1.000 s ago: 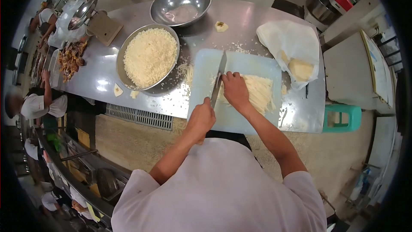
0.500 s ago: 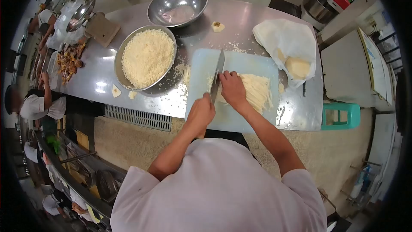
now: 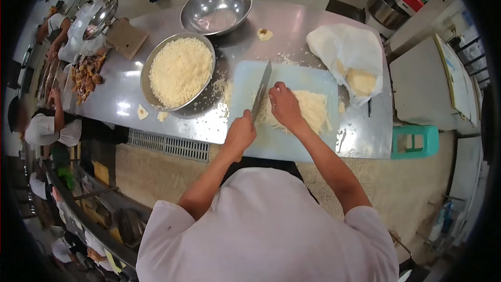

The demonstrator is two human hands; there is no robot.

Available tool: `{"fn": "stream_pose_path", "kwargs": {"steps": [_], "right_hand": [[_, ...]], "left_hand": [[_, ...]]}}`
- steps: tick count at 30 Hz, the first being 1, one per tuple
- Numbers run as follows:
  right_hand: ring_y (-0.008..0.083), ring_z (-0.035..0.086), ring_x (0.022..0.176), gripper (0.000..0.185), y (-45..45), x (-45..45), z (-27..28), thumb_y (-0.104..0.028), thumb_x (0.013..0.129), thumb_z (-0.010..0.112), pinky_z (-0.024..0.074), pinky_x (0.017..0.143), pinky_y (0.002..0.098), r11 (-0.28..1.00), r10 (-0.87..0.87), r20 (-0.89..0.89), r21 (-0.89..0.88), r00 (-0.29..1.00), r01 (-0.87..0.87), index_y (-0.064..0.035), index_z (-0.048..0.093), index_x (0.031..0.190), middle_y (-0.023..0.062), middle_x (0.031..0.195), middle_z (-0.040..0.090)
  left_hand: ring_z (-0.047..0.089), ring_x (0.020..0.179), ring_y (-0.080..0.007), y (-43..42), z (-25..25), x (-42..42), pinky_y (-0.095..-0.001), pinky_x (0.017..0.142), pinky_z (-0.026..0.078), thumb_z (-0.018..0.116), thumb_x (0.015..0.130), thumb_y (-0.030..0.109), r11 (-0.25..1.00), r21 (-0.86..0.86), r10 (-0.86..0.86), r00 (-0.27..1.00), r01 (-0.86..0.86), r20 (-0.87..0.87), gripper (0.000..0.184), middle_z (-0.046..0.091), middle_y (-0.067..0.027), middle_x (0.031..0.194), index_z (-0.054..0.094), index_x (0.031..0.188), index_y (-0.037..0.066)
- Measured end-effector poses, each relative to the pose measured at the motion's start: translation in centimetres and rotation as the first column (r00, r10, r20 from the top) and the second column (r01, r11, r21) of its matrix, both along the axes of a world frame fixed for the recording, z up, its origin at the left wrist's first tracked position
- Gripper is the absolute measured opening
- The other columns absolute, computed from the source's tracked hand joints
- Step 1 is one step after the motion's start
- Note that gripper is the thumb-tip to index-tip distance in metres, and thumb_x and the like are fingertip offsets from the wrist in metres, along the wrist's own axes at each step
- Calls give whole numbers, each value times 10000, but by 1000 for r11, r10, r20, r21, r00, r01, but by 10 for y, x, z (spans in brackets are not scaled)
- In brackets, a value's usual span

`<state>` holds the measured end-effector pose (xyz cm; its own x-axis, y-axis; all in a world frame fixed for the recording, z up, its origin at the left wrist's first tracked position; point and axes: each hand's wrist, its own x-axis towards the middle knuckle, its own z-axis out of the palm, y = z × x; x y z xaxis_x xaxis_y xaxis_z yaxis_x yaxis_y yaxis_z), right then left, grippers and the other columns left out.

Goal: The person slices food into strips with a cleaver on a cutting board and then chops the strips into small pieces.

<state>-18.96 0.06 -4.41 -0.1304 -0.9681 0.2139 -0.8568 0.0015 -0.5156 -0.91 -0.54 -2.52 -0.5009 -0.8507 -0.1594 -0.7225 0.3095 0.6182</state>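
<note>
My left hand (image 3: 241,133) is closed round the handle of a long kitchen knife (image 3: 264,85), whose blade points away from me over the light blue cutting board (image 3: 245,75). Just right of the blade, my right hand (image 3: 285,105) has its fingers curled down on a heap of pale yellow, thin-cut strips (image 3: 313,108). The strips' exact kind I cannot make out, and my hand hides part of them. A few cut bits lie along the blade. Left of the board, a steel bowl (image 3: 143,81) is heaped with small pale diced pieces (image 3: 180,73).
Behind it stands another steel bowl (image 3: 235,1). A white plastic bag (image 3: 342,42) with a pale yellow block (image 3: 361,82) sits right of the board. Brown food pieces (image 3: 87,78) lie far left, near a co-worker (image 3: 44,130). A green stool (image 3: 429,141) stands beyond the table's right end.
The knife has shifted slightly left, away from my right hand, and my left hand has moved a little left and down. My right fingers have bunched tighter over the strips.
</note>
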Motion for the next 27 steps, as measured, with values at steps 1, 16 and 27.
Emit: {"fn": "stream_pose_path", "kwargs": {"steps": [1,16,27], "right_hand": [[322,534,950,154,2,-6,5,-61,816,583,466,802,429,1000,-3,-9,-3,1000,3,-49,586,969,121,1050,531],[288,534,916,143,10,-9,-14,-109,823,551,424,845,410,997,-15,-321,-76,947,-10,-77,570,961,113,930,547],[275,532,900,224,9,-12,-13,-99,771,563,426,836,391,997,3,-361,-75,933,-32,-75,587,993,100,933,548]], "left_hand": [[602,674,-505,-1,18,3,-559,638,481,509,832,7,1000,8,-10,1000,10,16,169,585,-324,656,438,955,-85],[625,698,-475,-9,12,-14,-539,652,506,507,811,0,993,-39,-107,994,108,23,229,605,-313,689,483,1026,-77],[612,795,-496,-8,30,-19,-554,737,477,514,792,-20,987,76,-146,984,138,100,231,610,-336,777,461,1012,-70]]}}
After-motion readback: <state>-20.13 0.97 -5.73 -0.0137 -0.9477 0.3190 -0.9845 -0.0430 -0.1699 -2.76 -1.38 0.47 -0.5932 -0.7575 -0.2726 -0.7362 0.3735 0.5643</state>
